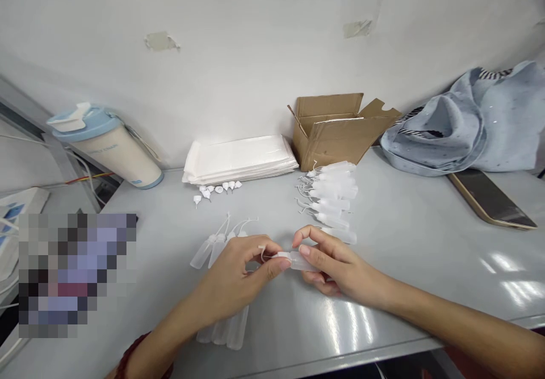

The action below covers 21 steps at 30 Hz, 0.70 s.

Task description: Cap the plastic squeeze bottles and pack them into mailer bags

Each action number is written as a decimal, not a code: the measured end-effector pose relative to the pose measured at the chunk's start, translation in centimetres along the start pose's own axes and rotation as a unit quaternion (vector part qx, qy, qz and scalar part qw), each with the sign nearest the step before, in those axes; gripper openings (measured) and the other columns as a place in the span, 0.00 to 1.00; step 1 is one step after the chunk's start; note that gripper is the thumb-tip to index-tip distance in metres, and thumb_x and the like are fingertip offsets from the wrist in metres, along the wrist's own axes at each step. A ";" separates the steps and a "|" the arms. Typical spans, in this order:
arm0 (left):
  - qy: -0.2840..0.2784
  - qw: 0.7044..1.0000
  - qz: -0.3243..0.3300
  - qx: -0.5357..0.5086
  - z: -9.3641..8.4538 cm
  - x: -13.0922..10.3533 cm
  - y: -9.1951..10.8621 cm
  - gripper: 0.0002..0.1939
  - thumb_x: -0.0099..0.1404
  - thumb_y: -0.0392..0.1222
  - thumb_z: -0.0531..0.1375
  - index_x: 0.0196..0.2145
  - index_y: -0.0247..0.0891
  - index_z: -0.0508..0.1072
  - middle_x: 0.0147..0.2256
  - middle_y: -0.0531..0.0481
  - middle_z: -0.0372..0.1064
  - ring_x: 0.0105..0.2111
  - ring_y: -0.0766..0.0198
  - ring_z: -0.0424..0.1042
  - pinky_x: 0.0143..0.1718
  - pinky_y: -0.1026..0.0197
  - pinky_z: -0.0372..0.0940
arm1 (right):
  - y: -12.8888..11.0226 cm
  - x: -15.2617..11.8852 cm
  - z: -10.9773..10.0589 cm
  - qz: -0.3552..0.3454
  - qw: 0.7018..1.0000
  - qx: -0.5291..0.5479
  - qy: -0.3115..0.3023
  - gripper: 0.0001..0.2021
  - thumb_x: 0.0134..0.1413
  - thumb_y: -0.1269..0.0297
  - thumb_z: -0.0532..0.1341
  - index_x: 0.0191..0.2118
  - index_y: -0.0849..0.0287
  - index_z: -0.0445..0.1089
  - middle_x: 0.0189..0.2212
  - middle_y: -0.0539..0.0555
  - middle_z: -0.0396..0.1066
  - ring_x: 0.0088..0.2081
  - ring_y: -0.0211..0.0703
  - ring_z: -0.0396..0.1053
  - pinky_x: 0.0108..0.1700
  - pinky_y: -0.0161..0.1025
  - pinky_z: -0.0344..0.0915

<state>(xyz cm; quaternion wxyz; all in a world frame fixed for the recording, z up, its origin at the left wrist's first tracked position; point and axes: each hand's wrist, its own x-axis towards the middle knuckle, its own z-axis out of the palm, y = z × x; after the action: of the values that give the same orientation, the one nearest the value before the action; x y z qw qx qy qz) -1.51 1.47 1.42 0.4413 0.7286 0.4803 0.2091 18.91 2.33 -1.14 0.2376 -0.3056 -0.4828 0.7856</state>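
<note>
Between both hands, a seemingly translucent, slim plastic bottle.

Single view: head camera on person's head, looking forward and down across table from its near side. Close range; left hand and right hand just below picture centre, forearms entering from bottom and right. Wall farther off, filling upper part. Table's near edge crosses bottom, rising toward right.
</note>
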 end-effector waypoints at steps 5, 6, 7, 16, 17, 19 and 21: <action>0.037 0.998 0.044 -0.005 0.1 0.0 -0.3 0.08 0.64 0.44 0.58 0.39 0.41 0.73 0.33 0.52 0.69 0.33 0.65 0.66 0.27 0.67 0.60 | 0.0 0.1 0.0 0.006 1.000 0.014 0.000 0.11 0.62 0.52 0.52 0.40 0.54 0.55 0.18 0.40 0.51 0.16 0.26 0.42 0.17 0.26 0.41; 0.034 0.999 0.031 -0.008 0.2 0.0 -0.2 0.09 0.64 0.46 0.57 0.39 0.40 0.73 0.33 0.52 0.69 0.32 0.65 0.66 0.25 0.68 0.59 | 0.0 0.2 0.0 0.001 1.000 0.012 0.001 0.11 0.62 0.52 0.52 0.40 0.54 0.55 0.18 0.40 0.51 0.16 0.26 0.42 0.17 0.26 0.41; 0.029 0.999 0.017 -0.010 0.1 0.1 -0.2 0.10 0.65 0.47 0.56 0.37 0.39 0.73 0.31 0.52 0.69 0.30 0.66 0.66 0.23 0.69 0.57 | 0.1 0.2 0.1 -0.007 1.000 0.007 0.005 0.11 0.62 0.52 0.52 0.40 0.54 0.55 0.18 0.40 0.51 0.16 0.27 0.43 0.18 0.26 0.42; 0.042 0.988 0.111 0.096 0.3 0.3 -0.3 0.13 0.68 0.44 0.52 0.29 0.36 0.70 0.26 0.53 0.66 0.26 0.67 0.64 0.27 0.66 0.58 | 0.5 0.1 0.5 -0.046 0.998 -0.018 0.036 0.11 0.61 0.53 0.54 0.39 0.55 0.56 0.20 0.41 0.53 0.18 0.28 0.45 0.19 0.27 0.44; 0.060 0.982 0.142 0.110 0.4 0.3 -0.4 0.10 0.68 0.42 0.53 0.31 0.37 0.71 0.28 0.52 0.68 0.28 0.66 0.65 0.29 0.65 0.60 | 0.5 0.1 0.4 -0.042 0.998 -0.015 0.036 0.12 0.61 0.52 0.54 0.39 0.55 0.56 0.20 0.41 0.53 0.18 0.27 0.44 0.19 0.27 0.43; 0.088 0.971 0.184 0.125 0.6 0.3 -0.6 0.06 0.67 0.38 0.54 0.35 0.37 0.70 0.31 0.50 0.70 0.31 0.65 0.67 0.33 0.64 0.62 | 0.4 0.2 0.1 -0.029 0.999 -0.008 0.028 0.12 0.61 0.51 0.54 0.38 0.55 0.56 0.19 0.40 0.51 0.18 0.27 0.42 0.19 0.28 0.42; 0.097 0.966 0.204 0.128 0.8 0.4 -0.7 0.04 0.67 0.36 0.55 0.36 0.37 0.70 0.32 0.49 0.71 0.32 0.65 0.68 0.35 0.63 0.63 | 0.3 0.3 -0.1 -0.021 1.000 -0.008 0.020 0.13 0.61 0.51 0.53 0.38 0.55 0.56 0.19 0.40 0.50 0.17 0.27 0.41 0.19 0.28 0.41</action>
<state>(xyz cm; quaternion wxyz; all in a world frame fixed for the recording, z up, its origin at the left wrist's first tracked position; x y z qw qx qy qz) -1.13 1.58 0.41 0.2434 0.8378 0.3847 0.3014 18.75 2.46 -1.51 0.2618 -0.3130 -0.4903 0.7701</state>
